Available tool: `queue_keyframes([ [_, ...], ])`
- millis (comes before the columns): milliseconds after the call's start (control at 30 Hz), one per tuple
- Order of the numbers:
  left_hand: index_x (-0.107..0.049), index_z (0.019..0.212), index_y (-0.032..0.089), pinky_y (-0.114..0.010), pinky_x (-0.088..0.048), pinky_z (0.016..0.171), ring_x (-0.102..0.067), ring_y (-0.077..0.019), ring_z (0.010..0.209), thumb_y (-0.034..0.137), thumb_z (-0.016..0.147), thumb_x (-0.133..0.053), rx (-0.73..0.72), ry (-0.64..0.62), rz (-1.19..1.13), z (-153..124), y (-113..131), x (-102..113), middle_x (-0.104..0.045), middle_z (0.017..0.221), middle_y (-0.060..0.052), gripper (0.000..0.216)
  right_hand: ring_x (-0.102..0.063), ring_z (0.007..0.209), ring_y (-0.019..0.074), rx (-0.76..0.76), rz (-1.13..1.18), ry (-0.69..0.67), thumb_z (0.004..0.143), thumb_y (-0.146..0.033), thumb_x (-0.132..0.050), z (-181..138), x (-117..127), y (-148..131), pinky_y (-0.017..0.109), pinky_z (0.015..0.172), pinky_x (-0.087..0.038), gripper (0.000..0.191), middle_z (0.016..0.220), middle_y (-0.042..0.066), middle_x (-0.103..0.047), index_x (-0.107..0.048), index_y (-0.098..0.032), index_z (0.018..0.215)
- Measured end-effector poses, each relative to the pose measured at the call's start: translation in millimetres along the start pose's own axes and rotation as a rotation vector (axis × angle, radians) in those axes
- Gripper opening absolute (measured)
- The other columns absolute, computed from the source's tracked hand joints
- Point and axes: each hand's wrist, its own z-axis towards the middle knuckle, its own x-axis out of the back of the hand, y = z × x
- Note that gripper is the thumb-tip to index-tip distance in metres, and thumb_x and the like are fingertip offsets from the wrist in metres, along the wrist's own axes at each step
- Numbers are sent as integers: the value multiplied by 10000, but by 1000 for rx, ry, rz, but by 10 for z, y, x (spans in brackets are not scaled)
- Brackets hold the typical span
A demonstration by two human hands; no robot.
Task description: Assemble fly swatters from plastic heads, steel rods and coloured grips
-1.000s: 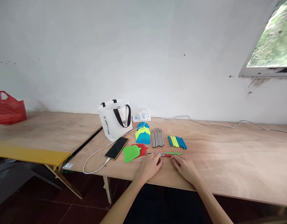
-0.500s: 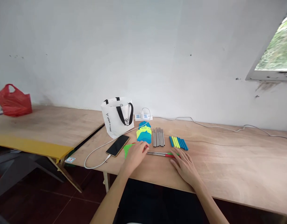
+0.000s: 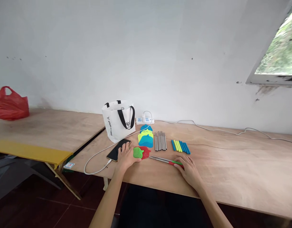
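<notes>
My left hand point(image 3: 126, 157) lies palm down with its fingers spread, over the near right part of the black phone point(image 3: 116, 151). Its thumb side touches or nearly touches a green mesh fly swatter head point(image 3: 137, 152). A red mesh swatter head point(image 3: 146, 152) lies partly under the green one. My right hand point(image 3: 189, 170) has its thumb and fingers around the coloured handles of two thin metal rods point(image 3: 160, 158), one handle red, one green. Their bare ends point left, close to the red head. Part of the handles is hidden by the fingers.
Blue and yellow swatter heads point(image 3: 146, 141) lie behind, beside a row of metal rods point(image 3: 160, 141) and several blue and yellow handles point(image 3: 181, 147). A white bag point(image 3: 117, 123), a power strip point(image 3: 145, 121) and a charging cable point(image 3: 88, 163) are near the wall and left edge.
My left hand has moved left and opened out, uncovering the green and red swatter heads. The two rods have tilted, their handle ends now nearer me, with my right hand around them.
</notes>
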Motion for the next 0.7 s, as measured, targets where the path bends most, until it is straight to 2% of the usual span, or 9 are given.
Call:
queue_keyframes([
  [133, -588, 1354, 141, -591, -239, 1138, -289, -437, 1477, 606, 708, -744, 20, -16, -38, 19, -48, -21, -348, 1595, -275, 811, -667, 1039, 240, -35, 133, -27, 1012, -366, -475, 11, 18, -3, 482, 1010, -472, 181, 1070, 40, -734, -633, -278, 1027],
  [233, -562, 1341, 140, -703, -137, 1135, -223, -456, 1498, 583, 682, -772, 28, 33, -1, 9, -15, -5, -321, 1600, -281, 821, -664, 995, 248, -22, 152, -7, 999, -312, -479, 8, 46, -23, 471, 973, -487, 163, 1021, 51, -730, -637, -271, 990],
  [300, -531, 1332, 137, -715, -162, 1122, -265, -460, 1478, 513, 661, -811, 30, 80, 11, -10, 19, 36, -375, 1556, -282, 819, -657, 982, 240, 1, 137, -8, 1001, -273, -463, 4, 63, -36, 459, 969, -483, 177, 1019, 53, -721, -640, -265, 992],
  [367, -518, 1296, 145, -630, -315, 1086, -447, -433, 1364, 414, 695, -800, 8, 69, -60, -31, 33, 96, -522, 1422, -250, 716, -647, 986, 231, 15, 99, -13, 1009, -254, -446, -3, 67, -41, 439, 956, -482, 204, 1032, 51, -705, -647, -268, 1040],
  [433, -525, 1246, 184, -507, -443, 988, -610, -368, 1176, 309, 784, -707, -40, 18, -218, -47, 15, 159, -628, 1277, -172, 512, -637, 993, 230, 11, 43, -5, 1017, -267, -441, -10, 52, -33, 416, 924, -488, 226, 1034, 51, -682, -655, -278, 1089],
  [467, -540, 1211, 210, -461, -469, 949, -646, -336, 1112, 258, 818, -649, -77, 14, -313, -50, -3, 187, -651, 1241, -134, 411, -632, 994, 231, 5, 16, 3, 1022, -281, -442, -14, 39, -25, 407, 905, -489, 233, 1028, 51, -671, -660, -282, 1104],
  [533, -591, 1124, 248, -409, -476, 943, -659, -296, 1094, 187, 839, -577, -165, 92, -502, -46, -36, 231, -674, 1220, -75, 292, -626, 987, 234, -3, -30, 20, 1032, -316, -443, -20, 11, -4, 397, 885, -483, 245, 1009, 52, -655, -671, -289, 1116],
  [633, -679, 1036, 246, -362, -491, 932, -668, -277, 1061, 224, 839, -619, -241, 258, -798, -27, -34, 267, -724, 1111, -45, 207, -626, 974, 236, -8, -79, 63, 1044, -362, -434, -23, -11, 21, 407, 900, -458, 269, 989, 55, -652, -690, -288, 1085],
  [700, -726, 1005, 214, -344, -528, 844, -691, -273, 944, 330, 838, -683, -219, 291, -1003, -18, 13, 274, -750, 987, -53, 208, -630, 977, 237, -22, -97, 111, 1050, -376, -418, -18, -4, 32, 414, 915, -443, 295, 996, 60, -668, -696, -279, 1057],
])
